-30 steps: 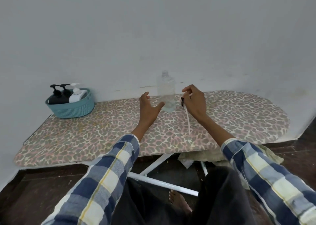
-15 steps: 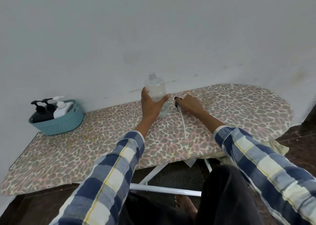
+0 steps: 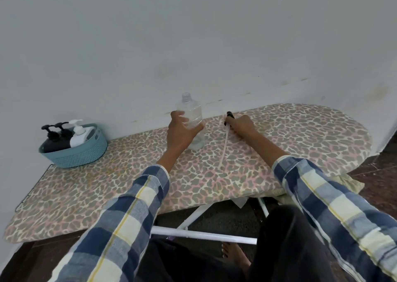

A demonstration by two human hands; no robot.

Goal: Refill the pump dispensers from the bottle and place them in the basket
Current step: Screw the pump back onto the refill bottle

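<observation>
A clear plastic bottle with no cap stands upright near the wall on the leopard-print ironing board. My left hand grips its lower half. A black pump head with a long white dip tube lies on the board to the bottle's right; my right hand rests on the board and holds the pump head end. A teal basket at the board's far left holds two black pump dispensers and a white one.
A white wall runs close behind the board. White metal legs cross under the board, above a dark floor. My bare foot and dark trousers show below. The board's rounded end reaches to the right.
My left hand moved from open air onto the bottle and closed around it. My right hand came down with the pump, laying its tube on the board.
</observation>
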